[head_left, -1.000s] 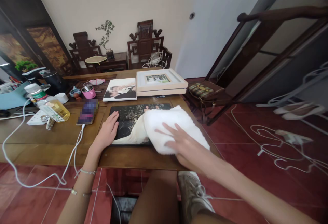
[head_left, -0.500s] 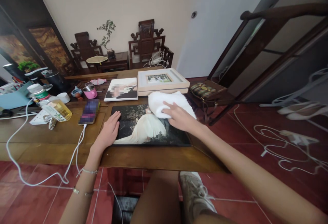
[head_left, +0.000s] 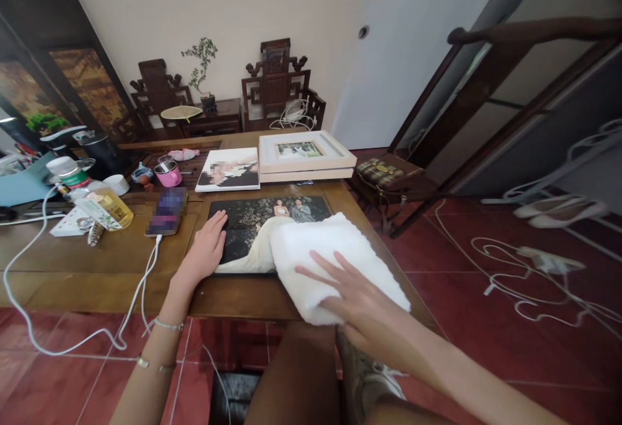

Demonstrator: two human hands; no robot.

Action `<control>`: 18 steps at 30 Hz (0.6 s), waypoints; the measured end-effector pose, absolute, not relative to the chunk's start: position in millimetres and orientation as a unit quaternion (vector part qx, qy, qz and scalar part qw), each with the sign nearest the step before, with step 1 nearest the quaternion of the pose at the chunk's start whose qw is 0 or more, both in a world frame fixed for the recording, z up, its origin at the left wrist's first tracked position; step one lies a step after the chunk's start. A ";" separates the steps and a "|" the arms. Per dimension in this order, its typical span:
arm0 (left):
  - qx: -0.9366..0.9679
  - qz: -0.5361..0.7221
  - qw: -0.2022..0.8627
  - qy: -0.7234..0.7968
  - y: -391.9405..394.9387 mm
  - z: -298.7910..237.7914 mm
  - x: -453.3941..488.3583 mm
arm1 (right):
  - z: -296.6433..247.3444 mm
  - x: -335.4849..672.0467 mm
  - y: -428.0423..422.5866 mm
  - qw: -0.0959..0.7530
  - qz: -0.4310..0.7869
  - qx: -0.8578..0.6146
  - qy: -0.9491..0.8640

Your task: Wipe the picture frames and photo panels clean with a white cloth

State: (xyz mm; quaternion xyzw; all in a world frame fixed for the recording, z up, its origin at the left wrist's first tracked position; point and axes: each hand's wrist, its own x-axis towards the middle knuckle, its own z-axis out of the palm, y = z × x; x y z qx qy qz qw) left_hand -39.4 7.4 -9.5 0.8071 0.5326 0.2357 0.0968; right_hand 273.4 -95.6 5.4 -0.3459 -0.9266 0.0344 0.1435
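A dark photo panel [head_left: 243,221] lies flat on the wooden table [head_left: 228,298]; it pictures a couple and a long pale dress train. My left hand [head_left: 207,247] rests flat on its left edge with fingers stretched out. Over the panel's right part lies a folded white towel [head_left: 308,247], which hides that corner and hangs past the table's front edge. My right hand [head_left: 357,292] presses on this towel, fingers spread over the top and the thumb side at its near edge, partly hidden in the cloth.
Behind the panel are a white-bordered print [head_left: 228,169] and stacked pale frames [head_left: 306,153]. To the left are a phone [head_left: 166,211] on a charging cable, a bottle [head_left: 104,205], a power strip [head_left: 70,224] and a pink cup [head_left: 168,173]. A wooden chair [head_left: 432,101] stands right.
My right hand has drawn the towel from the panel's upper right toward me, to the near right edge. The pictured couple is now uncovered. My left hand stays in place.
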 end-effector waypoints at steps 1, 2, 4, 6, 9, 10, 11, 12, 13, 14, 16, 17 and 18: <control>0.808 0.232 0.097 0.533 7.3 -9.1 -39.3 | 5.9 274.1 -93.2 0.146 0.037 -0.342 -0.927; 0.808 0.229 0.097 0.533 7.2 -8.7 -39.4 | 6.9 275.0 -86.9 0.149 0.039 -0.342 -0.927; 0.809 0.228 0.098 0.533 6.8 -8.0 -39.6 | 10.3 277.3 -64.2 0.146 0.037 -0.356 -0.922; 0.808 0.231 0.099 0.533 6.3 -7.6 -39.8 | 14.8 279.3 -32.1 0.131 0.031 -0.387 -0.912; 0.808 0.233 0.101 0.531 5.3 -7.0 -39.9 | 20.2 280.4 19.5 0.112 0.015 -0.433 -0.894; 0.808 0.232 0.102 0.532 5.1 -6.9 -39.9 | 21.1 280.2 34.1 0.108 0.010 -0.444 -0.890; 0.808 0.231 0.103 0.532 4.9 -6.8 -40.0 | 21.7 279.9 45.8 0.104 0.006 -0.453 -0.885; 0.808 0.231 0.104 0.532 4.8 -6.7 -40.0 | 21.9 279.4 54.1 0.102 0.003 -0.462 -0.881; 0.809 0.232 0.105 0.531 4.9 -6.7 -40.1 | 21.9 279.1 58.4 0.101 -0.001 -0.469 -0.878; 0.809 0.233 0.105 0.529 5.0 -6.6 -40.2 | 21.4 278.8 58.5 0.100 -0.003 -0.474 -0.875; 0.810 0.237 0.105 0.526 5.3 -6.5 -40.2 | 19.6 279.2 46.4 0.102 -0.003 -0.474 -0.875; 0.810 0.237 0.104 0.526 5.4 -6.4 -40.0 | 18.1 279.8 34.8 0.106 0.000 -0.468 -0.878; 0.810 0.236 0.103 0.527 5.4 -6.3 -39.8 | 16.2 280.6 20.4 0.112 0.006 -0.458 -0.882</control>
